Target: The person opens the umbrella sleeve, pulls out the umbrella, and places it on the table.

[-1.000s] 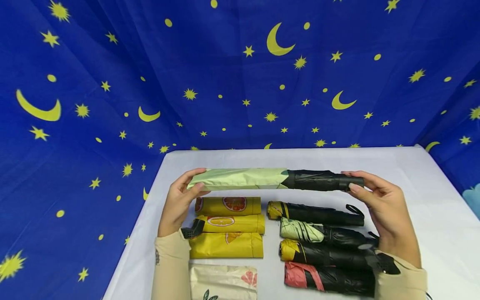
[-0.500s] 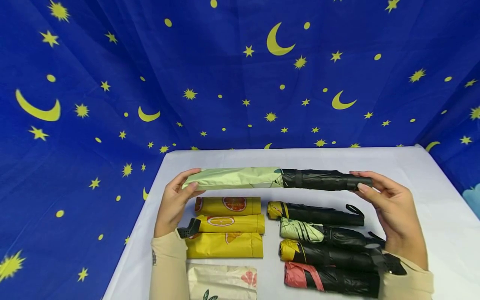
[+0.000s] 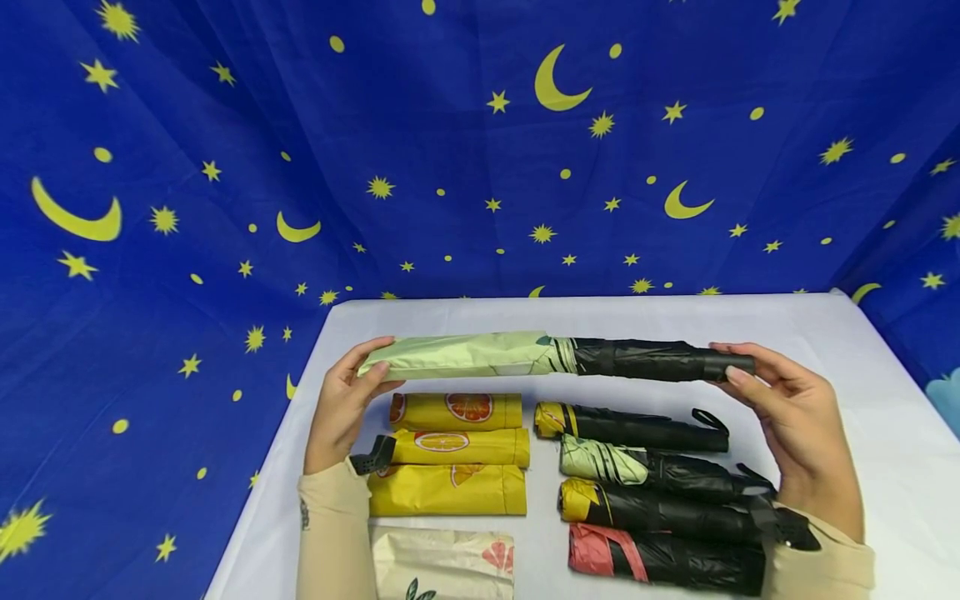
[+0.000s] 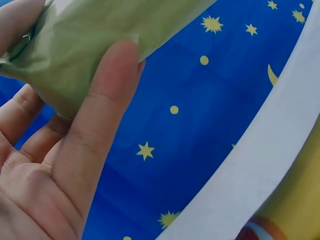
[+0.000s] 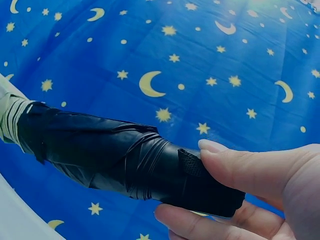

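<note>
A folded umbrella (image 3: 637,358), black with pale green striped cloth at its left end, is held level above the table. Its left end sits inside a light green sleeve (image 3: 457,357). My left hand (image 3: 345,400) pinches the sleeve's closed end between thumb and fingers; the left wrist view shows the thumb across the green cloth (image 4: 65,55). My right hand (image 3: 798,417) grips the black handle (image 5: 200,180) at the other end, thumb on top and fingers beneath in the right wrist view. A band of striped cloth shows between sleeve mouth and black part.
Yellow fruit-print sleeves (image 3: 457,447) lie stacked in a column at left, above a cream sleeve (image 3: 442,562). Several folded umbrellas (image 3: 630,427) lie in a column at right, the nearest one red and black (image 3: 660,558). A blue star-print curtain (image 3: 480,167) surrounds the white table (image 3: 600,312).
My hands have moved apart, left hand leftward and right hand rightward. The umbrella has slid partly out of the green sleeve, baring striped cloth at the sleeve's mouth.
</note>
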A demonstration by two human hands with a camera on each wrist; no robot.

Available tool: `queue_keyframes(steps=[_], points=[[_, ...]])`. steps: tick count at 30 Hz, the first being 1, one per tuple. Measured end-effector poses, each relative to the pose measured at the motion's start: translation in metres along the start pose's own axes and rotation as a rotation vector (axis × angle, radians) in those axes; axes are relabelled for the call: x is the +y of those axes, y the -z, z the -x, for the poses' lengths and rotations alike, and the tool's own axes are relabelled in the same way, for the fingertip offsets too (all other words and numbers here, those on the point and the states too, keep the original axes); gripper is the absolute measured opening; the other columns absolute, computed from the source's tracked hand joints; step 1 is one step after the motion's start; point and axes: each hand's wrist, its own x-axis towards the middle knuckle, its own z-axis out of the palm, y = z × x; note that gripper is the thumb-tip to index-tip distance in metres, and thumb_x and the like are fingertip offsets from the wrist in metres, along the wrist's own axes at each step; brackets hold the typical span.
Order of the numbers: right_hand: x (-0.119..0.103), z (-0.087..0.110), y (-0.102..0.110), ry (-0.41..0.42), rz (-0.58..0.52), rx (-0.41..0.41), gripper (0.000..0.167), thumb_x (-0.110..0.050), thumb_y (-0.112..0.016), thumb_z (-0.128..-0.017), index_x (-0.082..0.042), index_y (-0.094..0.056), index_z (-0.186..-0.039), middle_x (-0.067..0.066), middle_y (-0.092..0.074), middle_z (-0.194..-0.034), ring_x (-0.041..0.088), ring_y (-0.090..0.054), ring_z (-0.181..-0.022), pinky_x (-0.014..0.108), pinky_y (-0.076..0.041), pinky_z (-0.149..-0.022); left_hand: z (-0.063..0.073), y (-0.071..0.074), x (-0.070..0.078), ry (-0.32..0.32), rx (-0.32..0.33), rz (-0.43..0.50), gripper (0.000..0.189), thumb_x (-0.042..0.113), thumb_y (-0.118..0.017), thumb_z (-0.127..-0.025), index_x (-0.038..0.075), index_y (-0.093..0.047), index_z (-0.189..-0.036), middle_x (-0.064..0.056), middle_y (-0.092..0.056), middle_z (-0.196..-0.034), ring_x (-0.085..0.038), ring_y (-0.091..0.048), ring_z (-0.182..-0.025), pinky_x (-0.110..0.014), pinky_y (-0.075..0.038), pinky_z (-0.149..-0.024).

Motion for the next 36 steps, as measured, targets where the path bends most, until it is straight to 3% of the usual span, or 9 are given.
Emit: queue_keyframes(steps=[9, 13, 21, 28, 36], points=[[0.001, 0.002, 0.011, 0.017, -0.052, 0.017, 0.037, 0.030, -0.046, -0.093, 0.027, -0.049, -0.130, 0.028, -0.069, -0.120, 0.032, -0.072, -0.105, 0.040, -0.057, -0.088, -0.001, 0.009, -0.007, 0.021, 0.026, -0.036, 0.043, 0.015, -0.062, -0.104, 0.000, -0.055, -0.143, -0.017, -0.050, -0.137, -0.023, -0.066, -0.101, -0.039, -0.058, -0.091], [0.000, 0.002, 0.016, -0.001, 0.000, 0.040, 0.037, 0.029, -0.049, -0.092, 0.026, -0.051, -0.130, 0.025, -0.070, -0.118, 0.029, -0.073, -0.103, 0.038, -0.058, -0.085, -0.002, 0.012, -0.010, 0.028, 0.045, -0.049, 0.044, 0.016, -0.063, -0.104, -0.001, -0.055, -0.143, -0.017, -0.050, -0.137, -0.022, -0.066, -0.100, -0.039, -0.058, -0.091], [0.007, 0.002, 0.024, -0.118, 0.087, 0.096, 0.037, 0.021, -0.062, -0.091, 0.017, -0.061, -0.127, 0.016, -0.074, -0.114, 0.023, -0.075, -0.097, 0.034, -0.059, -0.081, -0.005, 0.014, -0.019, 0.117, 0.050, -0.138, 0.049, 0.026, -0.066, -0.102, 0.003, -0.055, -0.144, -0.013, -0.050, -0.143, -0.023, -0.066, -0.103, -0.042, -0.057, -0.093], [0.017, 0.001, 0.028, -0.179, 0.159, 0.079, 0.034, 0.014, -0.065, -0.093, 0.014, -0.063, -0.126, 0.012, -0.075, -0.113, 0.021, -0.075, -0.096, 0.035, -0.059, -0.080, -0.009, 0.007, -0.025, 0.168, 0.069, -0.252, 0.053, 0.036, -0.069, -0.099, 0.009, -0.058, -0.143, -0.011, -0.057, -0.136, -0.023, -0.064, -0.102, -0.037, -0.057, -0.090], [0.028, 0.002, 0.031, -0.298, 0.246, 0.067, 0.037, 0.003, -0.069, -0.095, 0.009, -0.062, -0.131, 0.005, -0.075, -0.113, 0.019, -0.075, -0.094, 0.032, -0.060, -0.081, -0.011, 0.002, -0.029, 0.230, 0.054, -0.324, 0.055, 0.045, -0.069, -0.098, 0.017, -0.059, -0.145, -0.002, -0.049, -0.151, -0.025, -0.059, -0.116, -0.035, -0.054, -0.094]])
